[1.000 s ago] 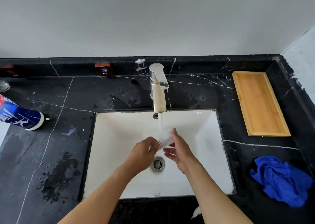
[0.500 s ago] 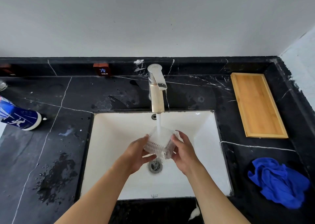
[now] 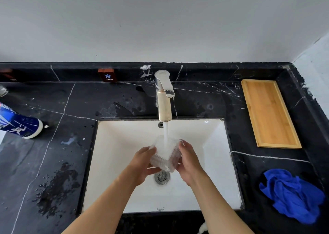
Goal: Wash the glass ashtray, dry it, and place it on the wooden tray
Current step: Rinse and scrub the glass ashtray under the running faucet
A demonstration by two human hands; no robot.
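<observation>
water (image 3: 166,134) blurs ashtray (image 3: 164,155) between left hand (image 3: 142,164) and right hand (image 3: 189,164).

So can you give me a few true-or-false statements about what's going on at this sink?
1. Both hands hold the glass ashtray under running water. True: the left hand and right hand grip its sides beneath the tap.
2. The wooden tray already has something on it. False: it is bare.
3. The blue cloth lies crumpled on the counter to the right of the sink. True.
4. The tap is turned off. False: a stream falls into the ashtray.
5. The blue cloth lies in the sink. False: it is on the counter.
</observation>
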